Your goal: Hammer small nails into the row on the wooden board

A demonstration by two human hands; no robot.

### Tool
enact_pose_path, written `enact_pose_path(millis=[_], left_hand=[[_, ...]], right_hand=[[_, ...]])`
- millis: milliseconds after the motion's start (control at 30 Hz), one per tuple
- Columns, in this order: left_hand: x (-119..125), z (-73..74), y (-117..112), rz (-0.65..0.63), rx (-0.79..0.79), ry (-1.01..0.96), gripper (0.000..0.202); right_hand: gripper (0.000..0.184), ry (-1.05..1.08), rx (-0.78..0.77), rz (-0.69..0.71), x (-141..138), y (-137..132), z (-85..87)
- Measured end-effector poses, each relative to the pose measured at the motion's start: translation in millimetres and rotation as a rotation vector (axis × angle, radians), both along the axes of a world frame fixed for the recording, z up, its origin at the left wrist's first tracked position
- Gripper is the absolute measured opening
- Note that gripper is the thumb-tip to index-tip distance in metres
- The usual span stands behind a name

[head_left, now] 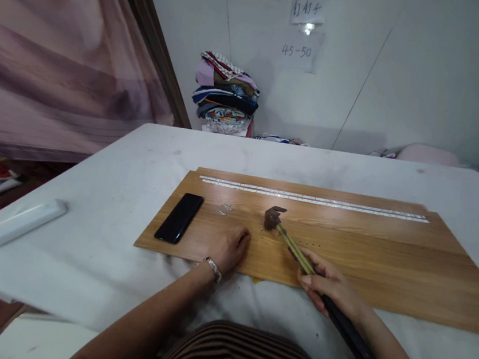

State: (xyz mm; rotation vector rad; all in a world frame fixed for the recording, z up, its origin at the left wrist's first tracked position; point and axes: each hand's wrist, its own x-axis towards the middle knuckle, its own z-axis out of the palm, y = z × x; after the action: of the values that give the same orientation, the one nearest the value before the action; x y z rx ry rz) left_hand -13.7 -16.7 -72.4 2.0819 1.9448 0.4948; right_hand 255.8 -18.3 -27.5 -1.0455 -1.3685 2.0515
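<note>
My right hand point(331, 285) is closed around the handle of a claw hammer point(294, 246). Its rusty brown head is low over the wooden board point(379, 247), and the black grip runs back along my forearm. Left of the hammer head, my left hand point(229, 250) rests on the board near its front edge, fingers curled; whatever they may hold is hidden. Several loose nails point(224, 209) lie beyond that hand. A row of small dark dots point(313, 245), perhaps nail heads or holes, marks the board to the right of the hammer head.
A black phone point(178, 217) lies on the board's left end. Two white strips with markings point(315, 200) run along its far side. On the white table point(104, 187), a white plastic-looking bar point(27, 223) lies at left. Folded clothes point(226, 97) are stacked behind the table.
</note>
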Motion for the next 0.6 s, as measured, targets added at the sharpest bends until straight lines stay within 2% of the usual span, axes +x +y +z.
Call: enact_pose_path(millis=[600], left_hand=[[-1.6, -4.7, 1.1, -0.004, 0.015, -0.012, 0.024]], right_hand=[[0.069, -0.018, -0.01, 0.009, 0.1, -1.4, 4.1]])
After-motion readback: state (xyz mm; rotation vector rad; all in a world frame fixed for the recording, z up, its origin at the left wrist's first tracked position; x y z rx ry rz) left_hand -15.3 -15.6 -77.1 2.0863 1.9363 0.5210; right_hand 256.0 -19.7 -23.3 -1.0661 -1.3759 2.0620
